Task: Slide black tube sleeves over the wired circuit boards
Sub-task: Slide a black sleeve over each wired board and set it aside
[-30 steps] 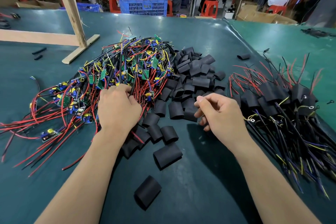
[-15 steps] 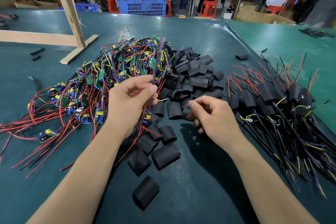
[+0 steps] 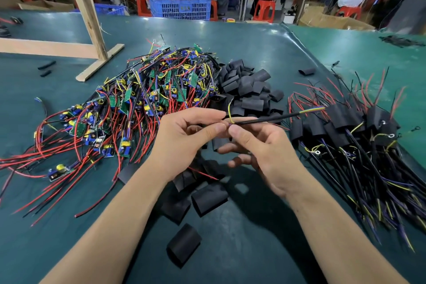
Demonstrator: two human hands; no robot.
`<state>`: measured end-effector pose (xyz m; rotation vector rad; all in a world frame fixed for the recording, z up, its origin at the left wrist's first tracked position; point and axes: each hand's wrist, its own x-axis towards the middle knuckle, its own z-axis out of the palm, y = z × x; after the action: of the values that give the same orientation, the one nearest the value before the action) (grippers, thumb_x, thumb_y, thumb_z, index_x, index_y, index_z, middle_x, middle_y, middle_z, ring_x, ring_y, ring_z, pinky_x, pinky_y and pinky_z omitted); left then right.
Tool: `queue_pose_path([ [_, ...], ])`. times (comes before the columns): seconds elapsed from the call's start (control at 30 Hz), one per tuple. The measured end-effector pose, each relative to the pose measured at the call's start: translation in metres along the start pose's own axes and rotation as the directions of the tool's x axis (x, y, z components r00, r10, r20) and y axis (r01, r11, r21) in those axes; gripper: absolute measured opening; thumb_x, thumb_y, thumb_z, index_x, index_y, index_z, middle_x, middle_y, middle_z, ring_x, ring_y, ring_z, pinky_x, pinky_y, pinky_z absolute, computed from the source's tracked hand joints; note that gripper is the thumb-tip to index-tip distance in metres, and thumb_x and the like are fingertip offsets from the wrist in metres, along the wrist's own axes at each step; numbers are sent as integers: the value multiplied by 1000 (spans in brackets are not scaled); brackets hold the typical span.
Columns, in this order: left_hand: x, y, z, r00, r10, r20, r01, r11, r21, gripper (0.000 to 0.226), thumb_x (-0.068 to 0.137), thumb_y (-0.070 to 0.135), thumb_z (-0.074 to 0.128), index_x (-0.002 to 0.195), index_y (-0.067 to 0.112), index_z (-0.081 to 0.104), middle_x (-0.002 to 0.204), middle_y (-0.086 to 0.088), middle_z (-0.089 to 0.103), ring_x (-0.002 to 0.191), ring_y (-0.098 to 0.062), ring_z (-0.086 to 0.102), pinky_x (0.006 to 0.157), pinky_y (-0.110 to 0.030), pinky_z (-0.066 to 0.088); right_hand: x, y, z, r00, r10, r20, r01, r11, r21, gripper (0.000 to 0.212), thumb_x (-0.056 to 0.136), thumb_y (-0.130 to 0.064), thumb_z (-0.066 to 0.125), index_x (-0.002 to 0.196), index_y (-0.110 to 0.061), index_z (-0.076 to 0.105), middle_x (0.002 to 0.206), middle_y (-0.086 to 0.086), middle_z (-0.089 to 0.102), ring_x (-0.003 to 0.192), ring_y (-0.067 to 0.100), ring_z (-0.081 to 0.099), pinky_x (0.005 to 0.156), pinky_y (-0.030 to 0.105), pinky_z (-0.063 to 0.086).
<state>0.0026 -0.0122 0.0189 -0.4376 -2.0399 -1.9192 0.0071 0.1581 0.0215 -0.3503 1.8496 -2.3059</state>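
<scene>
A heap of wired circuit boards [image 3: 147, 99], green with red and black leads, lies at the left centre. Black tube sleeves [image 3: 249, 92] are piled just right of it, and loose sleeves [image 3: 208, 198] lie near my wrists. My left hand [image 3: 184, 138] pinches one board's black cable [image 3: 274, 117] near a yellow wire loop. My right hand [image 3: 260, 147] meets it fingertip to fingertip on the same cable, which sticks out to the right and ends in stripped coloured wires. The board itself is hidden behind my hands. Sleeved assemblies [image 3: 359, 136] lie at the right.
A wooden post on a wooden foot [image 3: 92, 30] stands at the back left of the green table [image 3: 253, 249]. One sleeve [image 3: 184, 245] lies alone near the front. People sit at benches behind, beside a blue crate [image 3: 179, 4] and red stools.
My left hand has lifted a wired piece out of the board heap and brought it to the centre. My right hand has risen from the sleeves and taken hold of its cable.
</scene>
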Motion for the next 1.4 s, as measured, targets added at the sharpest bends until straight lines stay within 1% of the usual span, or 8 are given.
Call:
queue_pose_path([
  [0.3, -2, -13, -10, 991, 97, 89, -130, 834, 536, 20, 87, 17, 74, 106, 22, 71, 92, 19, 69, 90, 1, 64, 86, -17, 49, 0, -26, -19, 987, -57, -151, 110, 923, 367, 15, 85, -16, 54, 93, -6, 62, 90, 11, 75, 74, 28, 74, 59, 25, 57],
  [0.47, -4, -10, -8, 989, 130, 66, -145, 890, 431, 13, 90, 23, 68, 86, 36, 71, 72, 12, 68, 65, -10, 62, 62, -21, 49, -1, -31, -23, 996, 12, -93, 28, 907, 419, 13, 85, -23, 54, 80, -14, 61, 99, 14, 74, 75, 31, 72, 62, 27, 58],
  [0.67, -1, -7, -11, 982, 178, -64, -136, 898, 418, 6, 89, 20, 71, 90, 26, 74, 73, 12, 65, 61, -3, 50, 61, -10, 37, -1, -27, -20, 995, -33, -94, 62, 941, 332, 14, 79, -18, 63, 88, -11, 54, 95, 17, 73, 73, 23, 70, 66, 28, 59],
  [0.8, -4, -5, -11, 985, 173, -17, -158, 931, 330, 16, 86, 31, 73, 101, 24, 73, 67, 10, 52, 61, -3, 43, 60, -10, 34, -4, -32, -24, 976, 214, -28, -198, 938, 285, 40, 76, -39, 65, 104, -10, 64, 99, 17, 74, 75, 30, 74, 52, 24, 56],
  [0.9, -3, -3, -11, 979, 202, -30, -181, 928, 327, 21, 91, 37, 65, 92, 18, 74, 66, 0, 57, 62, -4, 47, 61, -13, 36, -5, -36, -28, 943, 329, -45, -310, 920, 241, 34, 75, -42, 66, 86, -11, 76, 92, 17, 74, 68, 27, 74, 46, 21, 54],
  [1.1, -1, -1, -11, 973, 233, -10, -215, 914, 343, 7, 89, 15, 69, 89, 18, 75, 68, -6, 53, 63, -9, 44, 61, -13, 34, -2, -32, -27, 980, 165, -111, -112, 921, 373, 29, 71, -22, 70, 96, -9, 67, 77, 3, 70, 69, 18, 71, 58, 20, 56],
  [1.23, -3, -1, -6, 972, 231, 46, -233, 916, 325, 7, 89, 10, 69, 90, 10, 76, 70, -1, 58, 65, -6, 49, 64, -15, 37, 0, -20, -19, 993, 46, -109, -21, 975, 222, 23, 72, -12, 69, 94, -9, 69, 74, 1, 69, 63, 13, 67, 57, 19, 54],
  [1.4, -2, -4, -20, 997, -20, 81, -25, 851, 524, 7, 87, 24, 73, 90, 24, 67, 80, 12, 65, 63, -1, 53, 64, -17, 42, 4, -23, -26, 935, -137, -327, 174, 981, 89, 9, 82, -13, 66, 86, -5, 67, 73, 6, 71, 66, 23, 69, 61, 24, 56],
])
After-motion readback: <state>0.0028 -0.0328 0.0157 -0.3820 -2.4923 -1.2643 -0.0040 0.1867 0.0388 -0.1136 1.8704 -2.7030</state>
